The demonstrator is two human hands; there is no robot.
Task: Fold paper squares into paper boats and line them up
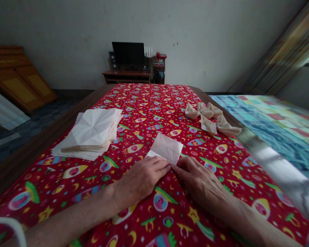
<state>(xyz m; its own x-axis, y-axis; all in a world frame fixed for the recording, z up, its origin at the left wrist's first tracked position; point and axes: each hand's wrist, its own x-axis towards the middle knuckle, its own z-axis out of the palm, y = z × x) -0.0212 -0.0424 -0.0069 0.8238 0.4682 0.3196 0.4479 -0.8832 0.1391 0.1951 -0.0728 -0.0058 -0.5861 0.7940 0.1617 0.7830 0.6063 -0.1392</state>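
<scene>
A folded white sheet of paper lies on the red patterned tablecloth, its far part lifted a little. My left hand rests palm down with its fingertips pressing the paper's near left edge. My right hand lies beside it, fingertips pinching the paper's near right corner. The two hands almost touch at the fingertips.
A stack of creased white sheets sits to the left. Several folded paper boats lie at the far right. A bed with a checked cover adjoins the right edge. A desk with a monitor stands at the far wall.
</scene>
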